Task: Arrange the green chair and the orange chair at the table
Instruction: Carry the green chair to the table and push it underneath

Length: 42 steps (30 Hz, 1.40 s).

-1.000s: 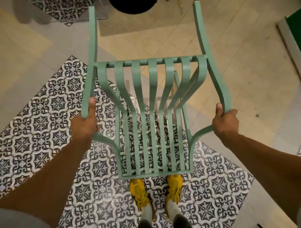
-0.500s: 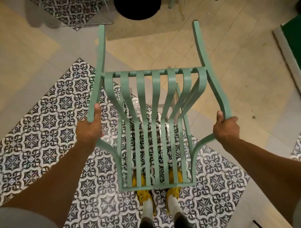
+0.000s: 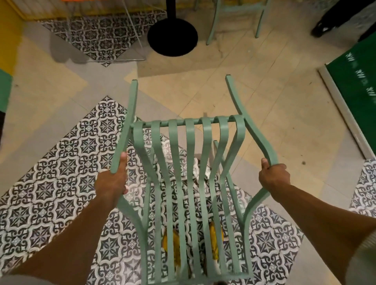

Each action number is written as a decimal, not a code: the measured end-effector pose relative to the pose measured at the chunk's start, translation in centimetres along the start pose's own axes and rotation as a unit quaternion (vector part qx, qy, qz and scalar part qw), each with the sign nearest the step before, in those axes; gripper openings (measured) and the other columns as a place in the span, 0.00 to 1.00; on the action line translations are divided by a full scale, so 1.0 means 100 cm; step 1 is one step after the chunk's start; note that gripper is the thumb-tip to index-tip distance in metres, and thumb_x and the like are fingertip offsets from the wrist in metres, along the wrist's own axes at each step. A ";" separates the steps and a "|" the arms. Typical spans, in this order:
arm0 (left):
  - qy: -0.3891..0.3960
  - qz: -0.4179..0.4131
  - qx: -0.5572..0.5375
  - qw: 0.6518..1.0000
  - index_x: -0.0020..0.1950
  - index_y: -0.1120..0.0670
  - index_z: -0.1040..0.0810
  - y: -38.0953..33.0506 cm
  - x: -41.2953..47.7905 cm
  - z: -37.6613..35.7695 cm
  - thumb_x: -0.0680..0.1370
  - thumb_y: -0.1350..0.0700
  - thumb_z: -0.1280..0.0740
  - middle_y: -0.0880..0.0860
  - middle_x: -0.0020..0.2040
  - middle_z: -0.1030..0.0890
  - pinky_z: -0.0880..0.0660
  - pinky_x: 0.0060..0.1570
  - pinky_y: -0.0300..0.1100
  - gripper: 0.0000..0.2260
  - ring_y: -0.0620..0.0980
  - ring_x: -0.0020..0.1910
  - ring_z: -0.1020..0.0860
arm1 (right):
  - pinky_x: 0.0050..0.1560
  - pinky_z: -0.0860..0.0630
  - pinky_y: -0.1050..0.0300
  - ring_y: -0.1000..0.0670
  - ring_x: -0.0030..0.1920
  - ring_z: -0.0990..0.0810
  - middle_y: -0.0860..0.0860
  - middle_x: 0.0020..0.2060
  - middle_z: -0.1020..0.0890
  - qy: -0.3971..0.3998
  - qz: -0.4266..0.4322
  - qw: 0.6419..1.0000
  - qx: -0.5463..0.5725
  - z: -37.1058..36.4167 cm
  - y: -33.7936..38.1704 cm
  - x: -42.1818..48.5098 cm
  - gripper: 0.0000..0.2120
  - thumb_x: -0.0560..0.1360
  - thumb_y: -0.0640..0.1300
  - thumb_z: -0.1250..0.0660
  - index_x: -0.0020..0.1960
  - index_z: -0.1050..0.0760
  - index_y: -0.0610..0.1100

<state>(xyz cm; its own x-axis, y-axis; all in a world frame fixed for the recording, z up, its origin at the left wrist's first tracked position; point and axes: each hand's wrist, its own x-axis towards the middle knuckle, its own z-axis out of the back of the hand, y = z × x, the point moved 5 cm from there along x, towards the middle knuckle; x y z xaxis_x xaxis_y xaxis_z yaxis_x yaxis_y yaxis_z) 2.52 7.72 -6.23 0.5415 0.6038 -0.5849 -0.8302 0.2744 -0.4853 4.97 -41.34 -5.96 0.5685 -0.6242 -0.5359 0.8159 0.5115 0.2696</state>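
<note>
I hold a pale green slatted metal chair tipped in front of me, its legs pointing away toward the table. My left hand grips its left frame bar. My right hand grips the curved right frame bar. The table's black round base and post stand ahead on the floor, with a clear glass tabletop edge faintly visible to its left. A strip of orange, perhaps the orange chair, shows at the top left edge.
Another green chair's legs stand beyond the table base at the top. A green mat or panel lies at the right. A dark shoe of another person is at the top right. Patterned tiles lie under my yellow shoes.
The view has tilted up, so the chair sits lower in the frame and the table base, second chair and orange strip have come into view. Both hands keep their grip.
</note>
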 end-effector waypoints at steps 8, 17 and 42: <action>-0.026 0.000 0.076 0.997 0.39 0.61 0.22 -0.026 -0.003 0.023 0.70 0.19 0.47 0.58 0.33 0.18 0.29 0.25 0.39 0.43 0.55 0.28 0.20 | 0.48 0.19 0.46 0.39 0.48 0.20 0.38 0.57 0.20 0.016 0.008 1.000 -0.013 0.022 0.036 0.001 0.28 0.86 0.59 0.40 0.71 0.31 0.35; -0.044 0.005 0.090 0.995 0.42 0.61 0.27 -0.050 0.038 0.021 0.76 0.23 0.41 0.59 0.34 0.17 0.22 0.26 0.43 0.38 0.56 0.27 0.17 | 0.46 0.25 0.49 0.50 0.37 0.24 0.47 0.43 0.22 -0.039 0.032 0.989 0.140 0.003 0.002 -0.003 0.26 0.81 0.66 0.34 0.62 0.27 0.44; 0.030 -0.020 -0.132 0.991 0.48 0.58 0.19 0.015 0.039 -0.005 0.79 0.34 0.31 0.55 0.44 0.16 0.23 0.50 0.50 0.25 0.52 0.43 0.19 | 0.42 0.19 0.53 0.44 0.38 0.16 0.44 0.35 0.16 0.035 -0.083 0.973 0.214 -0.033 0.018 0.032 0.19 0.76 0.47 0.34 0.60 0.19 0.35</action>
<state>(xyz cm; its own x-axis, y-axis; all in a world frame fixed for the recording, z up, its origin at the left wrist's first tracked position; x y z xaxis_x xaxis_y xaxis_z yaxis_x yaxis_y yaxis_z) 3.44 10.11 -9.52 0.5865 0.5482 -0.5962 -0.7486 0.0860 -0.6574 7.90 -40.41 -9.83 0.4286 -0.6281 -0.6494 0.8738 0.1054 0.4747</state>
